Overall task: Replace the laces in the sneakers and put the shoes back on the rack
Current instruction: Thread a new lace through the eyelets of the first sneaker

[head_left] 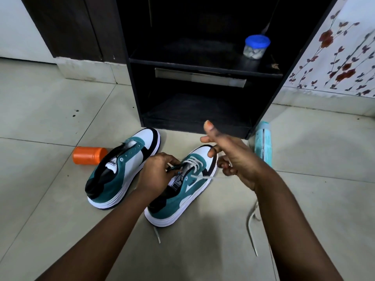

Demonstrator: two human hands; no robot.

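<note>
Head view. Two teal, white and black sneakers stand side by side on the tiled floor [40, 122], toes pointing away from the person toward the dark shoe rack [194, 122], heels nearest the camera.

The left sneaker [121, 167] has bare eyelets and no lace. The right sneaker [182, 185] is laced through its lower eyelets with a white lace [203, 177].

The left hand [156, 175] sits on the right sneaker's tongue, its fingers curled on the tongue and upper eyelet area, steadying the shoe.

The right hand [229, 157] is raised just to the right of the shoe's toe end. A run of lace leaves an eyelet on the right side and stretches sideways, across the shoe's long axis, into the lower fingers of this hand, which appear pinched on it; index finger and thumb stand extended and apart.

The lace's free tail [251, 224] trails on the floor below the right forearm. A second end [157, 234] lies by the heel.

Judgement: lacing is part done on one shoe. The next pull runs rightward, away from the eyelet; the right hand is better placed.
</note>
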